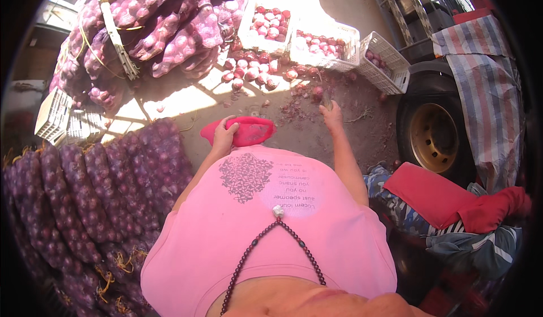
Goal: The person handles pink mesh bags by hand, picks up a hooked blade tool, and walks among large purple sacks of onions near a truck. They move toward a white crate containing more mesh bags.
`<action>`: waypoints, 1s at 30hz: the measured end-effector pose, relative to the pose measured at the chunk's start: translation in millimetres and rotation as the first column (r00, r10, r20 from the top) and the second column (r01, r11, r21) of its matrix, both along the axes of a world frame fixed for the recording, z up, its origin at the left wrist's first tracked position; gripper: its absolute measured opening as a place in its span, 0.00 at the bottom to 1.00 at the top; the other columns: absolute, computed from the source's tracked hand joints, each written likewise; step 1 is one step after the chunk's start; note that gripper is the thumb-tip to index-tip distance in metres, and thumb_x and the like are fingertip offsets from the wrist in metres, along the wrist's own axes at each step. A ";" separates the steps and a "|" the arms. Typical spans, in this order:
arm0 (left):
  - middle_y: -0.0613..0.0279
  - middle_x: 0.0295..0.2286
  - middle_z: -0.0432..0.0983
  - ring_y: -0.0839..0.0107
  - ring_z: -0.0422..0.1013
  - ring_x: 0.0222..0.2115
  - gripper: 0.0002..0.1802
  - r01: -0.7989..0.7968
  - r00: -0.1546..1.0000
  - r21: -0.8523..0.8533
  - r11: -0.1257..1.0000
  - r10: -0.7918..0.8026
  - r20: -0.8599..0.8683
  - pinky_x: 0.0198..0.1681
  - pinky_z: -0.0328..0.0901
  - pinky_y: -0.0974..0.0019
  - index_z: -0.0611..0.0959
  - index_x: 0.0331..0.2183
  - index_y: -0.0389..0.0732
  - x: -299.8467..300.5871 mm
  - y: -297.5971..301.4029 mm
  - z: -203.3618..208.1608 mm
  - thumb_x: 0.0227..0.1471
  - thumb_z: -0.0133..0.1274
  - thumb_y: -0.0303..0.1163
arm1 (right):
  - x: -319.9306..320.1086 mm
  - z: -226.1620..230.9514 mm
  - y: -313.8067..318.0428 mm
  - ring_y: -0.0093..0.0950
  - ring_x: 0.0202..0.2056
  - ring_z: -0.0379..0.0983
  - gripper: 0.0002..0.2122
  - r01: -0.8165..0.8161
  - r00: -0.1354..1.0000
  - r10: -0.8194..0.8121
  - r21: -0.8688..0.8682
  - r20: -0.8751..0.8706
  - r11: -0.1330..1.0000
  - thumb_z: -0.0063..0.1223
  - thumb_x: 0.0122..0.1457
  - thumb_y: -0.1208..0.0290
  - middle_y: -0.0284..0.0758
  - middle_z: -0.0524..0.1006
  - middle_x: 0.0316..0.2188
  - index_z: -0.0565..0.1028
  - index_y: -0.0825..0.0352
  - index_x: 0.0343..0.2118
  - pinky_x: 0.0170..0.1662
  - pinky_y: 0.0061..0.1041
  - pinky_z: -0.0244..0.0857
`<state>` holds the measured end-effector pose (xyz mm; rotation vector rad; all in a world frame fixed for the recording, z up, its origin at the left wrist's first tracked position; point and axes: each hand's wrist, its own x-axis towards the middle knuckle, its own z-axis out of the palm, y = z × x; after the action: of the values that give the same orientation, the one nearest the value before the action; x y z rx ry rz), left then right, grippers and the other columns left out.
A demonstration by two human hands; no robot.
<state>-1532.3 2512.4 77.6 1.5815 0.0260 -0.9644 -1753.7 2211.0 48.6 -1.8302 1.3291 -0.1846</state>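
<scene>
My left hand (225, 133) is closed at the left part of a bright pink rounded item (251, 129) with a paler, dirty-looking patch, just ahead of my pink shirt. Its exact kind is unclear. Farther right, my right hand (331, 115) is closed round a thin, blade-like tool (327, 99) that points away from me. A red onion (318, 92) lies by the tool's tip, amid scattered skins. Beyond, a heap of loose red onions (249, 69) lies on the ground in front of the crates.
White plastic crates of onions (264, 46) stand at the back. Filled mesh sacks (169, 28) pile up at the far left, and more onion sacks (85, 187) lie at the near left. A vehicle wheel (432, 136), striped sheet (483, 85) and red cloth (427, 192) are on the right.
</scene>
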 end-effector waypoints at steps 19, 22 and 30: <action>0.63 0.29 0.72 0.79 0.68 0.24 0.20 0.011 0.994 -0.218 0.976 0.013 0.106 0.29 0.65 0.75 0.72 0.46 0.36 175.1 -421.7 59.5 0.48 0.50 0.24 | -92.9 -121.7 -181.8 0.36 0.28 0.74 0.18 0.265 0.811 -0.098 0.213 -0.577 0.940 0.60 0.45 0.62 0.41 0.77 0.26 0.73 0.69 0.36 0.32 0.34 0.66; 0.64 0.28 0.72 0.80 0.67 0.25 0.19 0.214 0.969 -0.235 0.948 -0.175 0.176 0.29 0.64 0.76 0.72 0.45 0.37 147.8 -474.3 91.5 0.49 0.51 0.26 | -61.2 -140.5 -254.3 0.34 0.26 0.74 0.17 0.201 0.851 -0.119 0.108 -0.512 0.974 0.59 0.47 0.63 0.38 0.77 0.24 0.73 0.68 0.38 0.30 0.33 0.66; 0.54 0.35 0.74 0.70 0.71 0.36 0.20 0.604 0.629 0.007 0.797 -0.481 0.611 0.40 0.65 0.69 0.74 0.45 0.42 150.3 -563.6 127.0 0.47 0.52 0.30 | 64.9 -104.3 -431.6 0.21 0.15 0.67 0.11 0.394 0.908 -0.385 -0.024 0.166 0.919 0.59 0.46 0.68 0.32 0.72 0.17 0.71 0.67 0.30 0.18 0.24 0.61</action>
<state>-1382.0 1948.7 204.5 1.6634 -1.0282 -0.8443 -1688.7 1779.4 -55.7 -1.5394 1.5759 -0.5747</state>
